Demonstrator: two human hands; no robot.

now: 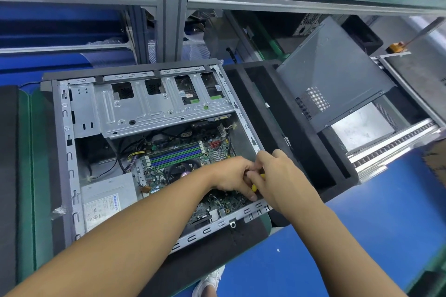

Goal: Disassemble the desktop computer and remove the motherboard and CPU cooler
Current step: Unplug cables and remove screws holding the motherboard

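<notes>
The computer case [65, 152] lay on its side on the table [374, 224], open to the camera. At its near-left corner the power supply [108, 202] sat in place with its cables running toward the board, and the drive cage [144, 106] spanned the far side, so neither looked removed. In the middle the motherboard [193, 149] remained inside the case, memory slots showing, with the CPU cooler [183, 169] mounted on it just left of the hands. The left hand [231, 176] reached in over the board with its grip curled round a yellow-handled tool [254, 187], and the right hand [277, 176] met it at the case's right wall, fingers pinching the same tool; its tip was hidden, so which fastener or connector it worked could not be told. Further right the side panel [337, 79] leaned apart from the case, already off. By this showing only the opening-up was done, while freeing the cables, the cooler and the board itself all appeared to be left
</notes>
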